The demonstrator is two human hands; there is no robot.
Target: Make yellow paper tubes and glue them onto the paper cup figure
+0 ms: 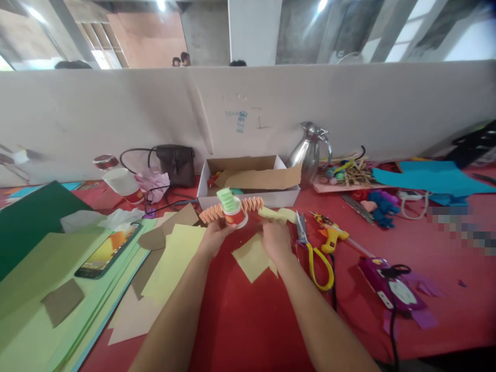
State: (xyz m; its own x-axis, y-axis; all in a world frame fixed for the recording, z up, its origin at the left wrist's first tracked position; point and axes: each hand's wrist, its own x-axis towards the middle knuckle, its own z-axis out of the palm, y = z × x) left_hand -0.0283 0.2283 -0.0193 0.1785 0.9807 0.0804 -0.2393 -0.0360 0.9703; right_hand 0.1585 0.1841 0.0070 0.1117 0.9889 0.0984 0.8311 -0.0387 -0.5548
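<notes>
My left hand point(215, 236) is closed around the side of a small red and white paper cup point(234, 213), held above the red table. Orange accordion-folded paper strips point(252, 204) stick out from both sides of the cup, and a light green folded strip point(225, 197) rises from it. Just to the right, my right hand point(276, 238) has its fingers curled downward; their tips and anything in them are hidden. Beside that hand lies a pale yellow paper square point(251, 257), with curled yellow paper pieces point(285, 214) behind its knuckles.
Yellow-handled scissors point(314, 253) and a yellow glue gun point(334, 237) with its cord lie to the right. Behind stand a white box point(251, 199) and a steel jug point(308, 152). Paper sheets point(174, 263) and a phone point(107, 250) cover the left.
</notes>
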